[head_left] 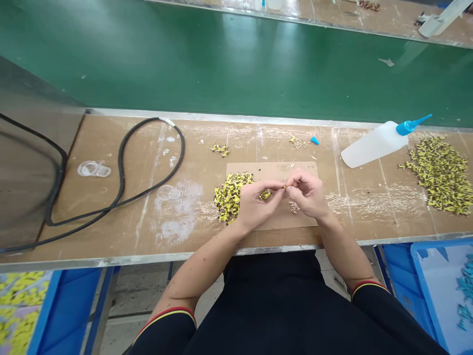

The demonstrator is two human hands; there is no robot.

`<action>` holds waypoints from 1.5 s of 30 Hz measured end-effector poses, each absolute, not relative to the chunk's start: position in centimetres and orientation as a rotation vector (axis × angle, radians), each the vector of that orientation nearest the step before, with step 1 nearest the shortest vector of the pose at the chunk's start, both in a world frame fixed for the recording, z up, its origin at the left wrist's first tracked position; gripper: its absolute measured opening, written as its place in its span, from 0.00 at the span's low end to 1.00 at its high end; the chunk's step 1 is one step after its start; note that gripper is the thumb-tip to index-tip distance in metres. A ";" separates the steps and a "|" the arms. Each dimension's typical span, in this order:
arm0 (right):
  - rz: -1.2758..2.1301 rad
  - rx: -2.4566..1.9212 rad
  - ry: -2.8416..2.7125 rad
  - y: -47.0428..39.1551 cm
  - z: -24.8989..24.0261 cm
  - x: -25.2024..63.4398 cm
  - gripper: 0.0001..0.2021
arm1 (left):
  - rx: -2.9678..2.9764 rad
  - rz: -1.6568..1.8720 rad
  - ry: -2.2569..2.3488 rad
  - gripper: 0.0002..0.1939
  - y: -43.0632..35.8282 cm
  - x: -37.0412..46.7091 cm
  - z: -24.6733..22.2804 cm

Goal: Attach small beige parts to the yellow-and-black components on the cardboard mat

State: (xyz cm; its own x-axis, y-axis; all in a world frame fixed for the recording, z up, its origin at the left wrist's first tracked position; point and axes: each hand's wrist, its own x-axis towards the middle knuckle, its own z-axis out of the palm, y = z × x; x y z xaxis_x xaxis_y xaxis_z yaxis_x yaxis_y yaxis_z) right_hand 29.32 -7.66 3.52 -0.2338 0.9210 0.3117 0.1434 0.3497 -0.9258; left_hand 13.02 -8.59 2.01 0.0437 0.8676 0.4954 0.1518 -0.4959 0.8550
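My left hand [254,202] and my right hand [307,193] meet over a brown cardboard sheet [271,170] on the workbench. Between their fingertips they pinch one tiny yellow part [285,187]. A further yellow part [264,195] shows under my left fingers. A heap of small yellow and black parts [229,196] lies just left of my left hand. A few pale tiny pieces [294,207] lie under my right hand.
A white squeeze bottle with a blue nozzle [375,144] lies at the right, beside a larger yellow heap [441,173]. A black cable [121,162] loops at the left. A green conveyor belt [236,59] runs behind. Blue crates [428,276] stand below the bench.
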 end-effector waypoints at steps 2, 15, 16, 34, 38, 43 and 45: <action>1.070 -0.937 -1.607 -7.8 3.5 29.3 0.04 | 1.550 1.474 1.020 0.01 -8.5 13.0 2.0; 1.216 -0.988 -1.501 -7.8 3.5 29.7 0.15 | 1.541 1.304 0.913 0.09 -7.8 12.2 2.0; 1.200 -0.996 -1.489 -7.7 3.6 29.9 0.15 | 1.560 1.329 0.941 0.08 -7.5 11.8 1.9; 0.883 -1.131 -1.600 -7.0 4.0 32.3 0.07 | 1.713 1.308 1.863 0.07 0.5 0.9 -1.7; 0.710 -1.208 -1.712 -6.6 4.4 33.7 0.05 | 1.697 1.372 1.901 0.10 -0.2 -0.5 -0.5; 0.582 -1.400 -2.129 -5.8 4.3 36.2 0.05 | 1.889 1.247 1.621 0.07 -1.8 0.2 2.0; 0.654 -1.443 -2.291 -5.5 3.8 36.9 0.05 | 2.084 1.018 1.430 0.07 -2.5 1.5 2.7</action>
State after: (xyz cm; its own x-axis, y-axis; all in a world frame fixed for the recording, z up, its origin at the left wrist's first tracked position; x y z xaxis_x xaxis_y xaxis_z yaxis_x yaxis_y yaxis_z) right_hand 36.94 -5.54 3.83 -0.4172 0.9073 0.0518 0.7434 0.3735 -0.5549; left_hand 1.52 -2.52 2.74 0.2055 0.9198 0.3343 0.6172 -0.3869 0.6851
